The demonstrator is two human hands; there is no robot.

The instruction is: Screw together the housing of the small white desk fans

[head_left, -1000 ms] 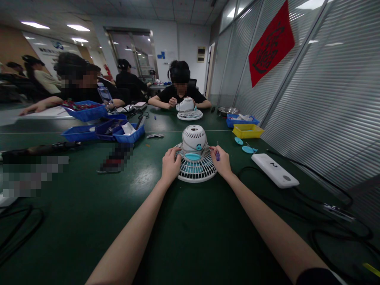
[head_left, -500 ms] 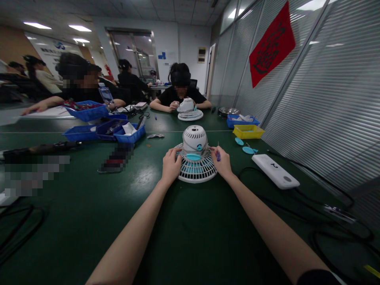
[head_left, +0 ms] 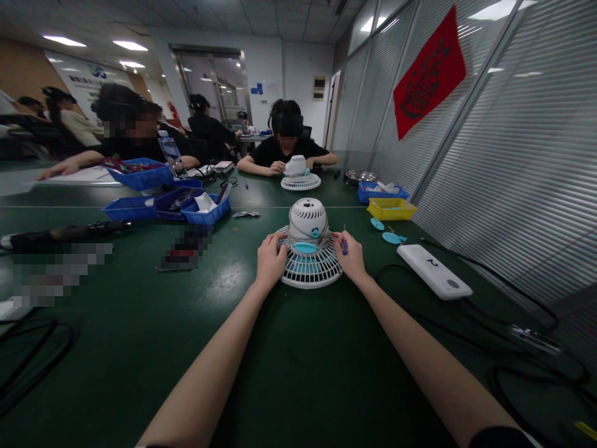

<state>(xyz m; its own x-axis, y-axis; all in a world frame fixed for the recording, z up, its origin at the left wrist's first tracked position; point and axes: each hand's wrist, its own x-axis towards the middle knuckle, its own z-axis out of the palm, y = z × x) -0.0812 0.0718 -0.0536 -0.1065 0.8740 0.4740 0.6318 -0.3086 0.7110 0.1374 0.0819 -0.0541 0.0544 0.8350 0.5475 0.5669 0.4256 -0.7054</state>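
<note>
A small white fan lies face down on the green table, its round motor housing on top and its slatted grille below. Light blue parts show on the housing and behind the slats. My left hand is closed on the grille's left edge, thumb towards me. On the opposite edge, my right hand touches the grille with its fingertips. A small screwdriver with a purple handle is also held in that hand, its thin shaft pointing up. The fingers behind the grille are hidden.
Light blue round pieces and a white power bank-like box with black cables lie to the right. Beyond them stand a yellow bin and a blue bin. Blue bins sit at left. Across the table, a co-worker handles another fan.
The view has shifted very slightly. My hands, the fan and the screwdriver keep the same positions relative to each other. The co-worker opposite has moved an arm a little.
</note>
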